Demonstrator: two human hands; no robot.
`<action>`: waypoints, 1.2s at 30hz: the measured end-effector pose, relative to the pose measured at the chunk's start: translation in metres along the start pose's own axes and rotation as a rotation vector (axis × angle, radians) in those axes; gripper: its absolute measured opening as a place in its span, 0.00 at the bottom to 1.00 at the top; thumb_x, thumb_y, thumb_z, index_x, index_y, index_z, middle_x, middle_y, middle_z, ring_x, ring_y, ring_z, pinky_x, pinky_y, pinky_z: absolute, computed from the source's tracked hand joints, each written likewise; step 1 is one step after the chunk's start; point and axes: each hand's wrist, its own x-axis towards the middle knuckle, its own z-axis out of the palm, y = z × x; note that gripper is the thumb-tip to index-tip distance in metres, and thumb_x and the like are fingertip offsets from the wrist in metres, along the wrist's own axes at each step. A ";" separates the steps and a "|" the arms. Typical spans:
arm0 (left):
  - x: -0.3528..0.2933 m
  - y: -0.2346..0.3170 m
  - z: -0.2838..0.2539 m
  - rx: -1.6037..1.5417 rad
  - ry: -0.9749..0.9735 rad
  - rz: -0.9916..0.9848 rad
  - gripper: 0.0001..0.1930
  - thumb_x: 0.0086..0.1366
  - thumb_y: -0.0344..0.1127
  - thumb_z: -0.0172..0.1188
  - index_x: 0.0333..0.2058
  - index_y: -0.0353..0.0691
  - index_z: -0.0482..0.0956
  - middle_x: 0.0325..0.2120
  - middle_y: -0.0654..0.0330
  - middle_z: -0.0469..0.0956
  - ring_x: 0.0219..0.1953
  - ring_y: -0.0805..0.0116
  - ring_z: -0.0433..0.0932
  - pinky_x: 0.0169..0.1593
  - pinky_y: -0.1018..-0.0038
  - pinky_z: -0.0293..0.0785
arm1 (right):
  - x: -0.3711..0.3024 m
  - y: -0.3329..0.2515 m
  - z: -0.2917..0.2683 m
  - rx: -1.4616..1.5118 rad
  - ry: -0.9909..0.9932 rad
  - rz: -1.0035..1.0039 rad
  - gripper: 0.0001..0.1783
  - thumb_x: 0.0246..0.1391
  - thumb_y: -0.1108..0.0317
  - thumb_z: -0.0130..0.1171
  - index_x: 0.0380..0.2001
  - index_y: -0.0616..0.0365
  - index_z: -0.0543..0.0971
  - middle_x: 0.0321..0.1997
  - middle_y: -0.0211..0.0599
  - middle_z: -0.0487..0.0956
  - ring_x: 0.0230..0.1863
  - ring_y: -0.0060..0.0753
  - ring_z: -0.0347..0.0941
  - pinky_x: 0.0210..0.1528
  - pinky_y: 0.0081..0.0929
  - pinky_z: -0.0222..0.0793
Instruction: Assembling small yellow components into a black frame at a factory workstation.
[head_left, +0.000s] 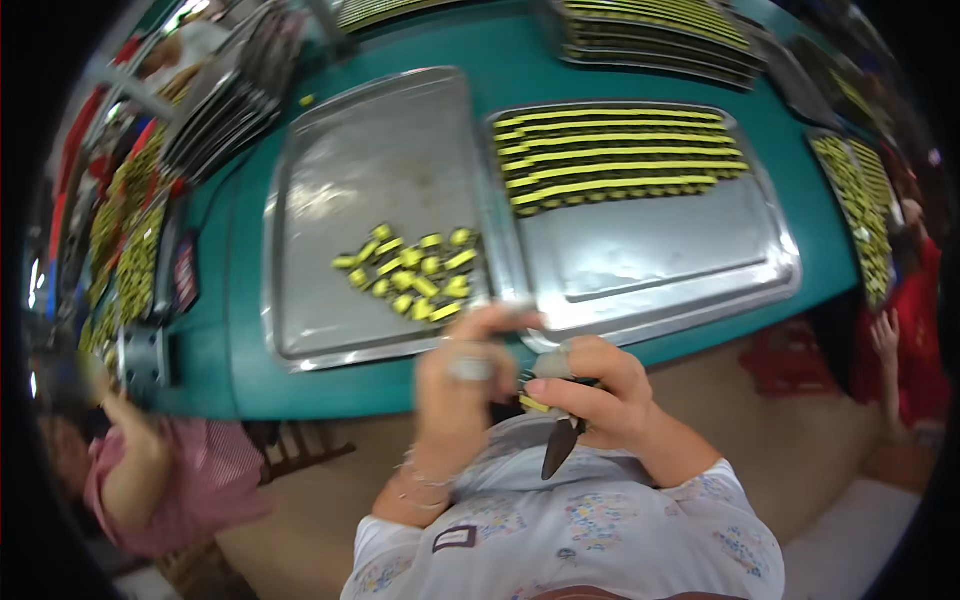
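Observation:
My right hand (612,395) is closed in front of my body, with a light cover on a finger. It grips a dark tool with a pointed, leaf-shaped end (561,450), which sticks out downward. At its fingertips is a small yellow-and-black block (534,404) with thin pins. Close by on the left, my left hand (455,375) is smeared by motion, its index finger reaching toward the right. Whether it holds anything is hidden. Ahead lie loose yellow-and-black blocks (410,270) on the left metal tray (370,160). Similar blocks stand in neat rows (620,155) on the right metal tray (680,245).
Both trays rest on a green table (240,330). Stacked trays stand at the far left (235,90) and far right (660,45). More block-filled trays line both sides. A co-worker in a checked shirt (180,480) sits left; another in red (905,350) is right.

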 end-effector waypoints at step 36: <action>0.044 0.005 -0.145 0.921 -0.003 0.143 0.23 0.51 0.12 0.45 0.47 0.32 0.71 0.42 0.47 0.75 0.45 0.48 0.75 0.50 0.69 0.70 | 0.018 0.118 -0.194 -0.872 0.016 0.525 0.15 0.44 0.80 0.59 0.39 0.66 0.74 0.38 0.46 0.75 0.42 0.49 0.72 0.45 0.31 0.66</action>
